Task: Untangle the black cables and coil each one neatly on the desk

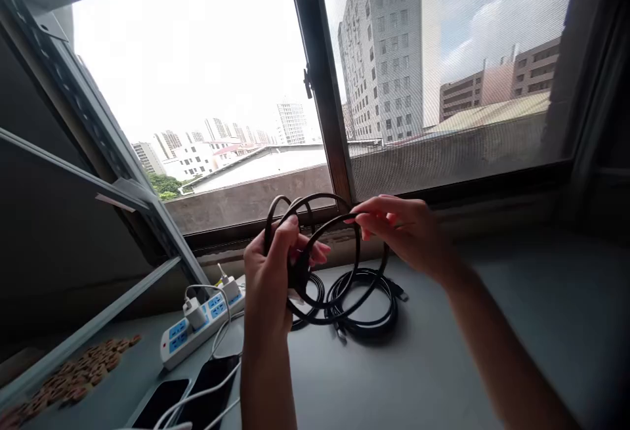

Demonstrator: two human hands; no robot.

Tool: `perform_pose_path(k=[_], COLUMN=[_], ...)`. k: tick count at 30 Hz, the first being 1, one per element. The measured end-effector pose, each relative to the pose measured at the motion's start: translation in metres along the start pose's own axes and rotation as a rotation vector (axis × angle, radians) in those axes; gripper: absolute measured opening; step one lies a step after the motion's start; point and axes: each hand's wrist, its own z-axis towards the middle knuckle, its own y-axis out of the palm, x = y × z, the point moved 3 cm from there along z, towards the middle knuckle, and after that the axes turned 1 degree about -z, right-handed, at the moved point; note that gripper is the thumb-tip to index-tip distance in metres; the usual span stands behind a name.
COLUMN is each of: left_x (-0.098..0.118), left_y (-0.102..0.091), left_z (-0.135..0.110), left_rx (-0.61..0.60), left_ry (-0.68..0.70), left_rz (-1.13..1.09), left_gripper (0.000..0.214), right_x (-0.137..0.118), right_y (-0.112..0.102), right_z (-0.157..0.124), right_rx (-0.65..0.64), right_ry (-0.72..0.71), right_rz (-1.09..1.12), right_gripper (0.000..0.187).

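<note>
A black cable (322,228) hangs in loose loops between my two hands, raised above the table. My left hand (275,256) is closed around the gathered part of the loops, with a dark plug-like end at its fingers. My right hand (394,223) pinches one strand at the upper right of the loops between thumb and fingertips. Behind the held loops, a coiled black cable (377,325) lies on the table, its connector end sticking out to the right. A smaller dark coil (319,289) lies left of it, partly hidden by my left hand.
On the grey table (394,384), a white power strip (170,354) with plugged-in chargers stands at left. Two phones (165,404) with white cords lie in front of it. Several small brown pieces (88,367) are heaped farther left, behind a metal shelf frame (167,233). A window (339,174) rises behind.
</note>
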Motion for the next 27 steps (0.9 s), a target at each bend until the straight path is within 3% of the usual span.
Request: perform_pose_path(k=[7, 13, 18, 23, 27], left_x=[0.002, -0.006, -0.010, -0.010, -0.003], left_y=[-0.025, -0.022, -0.012, -0.006, -0.007], left_z=[0.012, 0.021, 0.021, 0.018, 0.013], left_rx=[0.184, 0.080, -0.033, -0.044, 0.129], left_ry=[0.151, 0.059, -0.005, 0.005, 0.139], left_rz=[0.129, -0.034, -0.106, -0.080, -0.133], left_gripper=[0.034, 0.037, 0.037, 0.041, 0.042], right_x=[0.018, 0.028, 0.028, 0.033, 0.039], right_y=[-0.024, -0.021, -0.007, 0.007, 0.009], right_z=[0.004, 0.004, 0.002, 0.002, 0.005], right_rx=[0.026, -0.212, -0.305, -0.331, -0.204], right_ry=[0.090, 0.045, 0.023, 0.086, 0.268], right_rz=[-0.026, 0.009, 0.062, 0.312, 0.590], right_gripper=[0.023, 0.015, 0.021, 0.027, 0.033])
